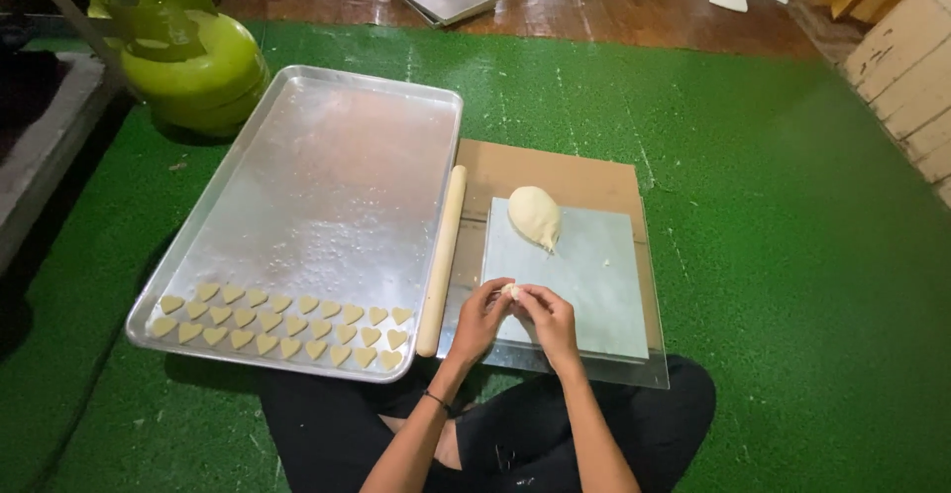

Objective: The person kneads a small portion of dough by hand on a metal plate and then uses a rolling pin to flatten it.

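Both hands: left hand (482,317) and right hand (547,319) together, pinching a small dough bit (509,291)
Nearby: dough lump (535,217), rolling pin (442,258)
Tray (327,156): heart cutouts (282,327)

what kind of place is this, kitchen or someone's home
Probably a home floor used for baking, not a fitted kitchen. A person sits on green turf-like matting, both hands pinching a small dough piece, beside a baking tray of heart-shaped cut-outs and a green gas cylinder.

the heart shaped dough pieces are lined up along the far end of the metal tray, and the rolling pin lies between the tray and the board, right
Not quite. The head view shows the heart-shaped dough pieces along the near end of the metal tray, closest to the person. The rolling pin does lie between tray and board.
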